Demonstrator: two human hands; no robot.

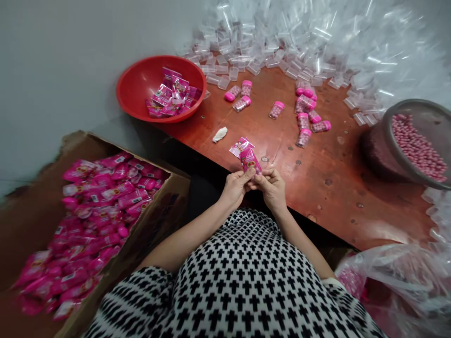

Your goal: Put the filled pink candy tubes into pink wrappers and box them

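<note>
The left hand and the right hand meet at the near edge of the tabletop, and each grip is pinched, thumb against fingers, on the lower end of one pink packet. The packet points away from the body, its upper end overlapping a flat wrapper in view. A white lump lies beyond, to the left.

Farther back are pink-capped jars — three together at left, one alone, a cluster at right — and behind them a heap of clear tubes. A red bowl at the left corner holds pink sachets; a grey bucket at right holds pink beads. Lower left, a carton is filled with pink packs.
</note>
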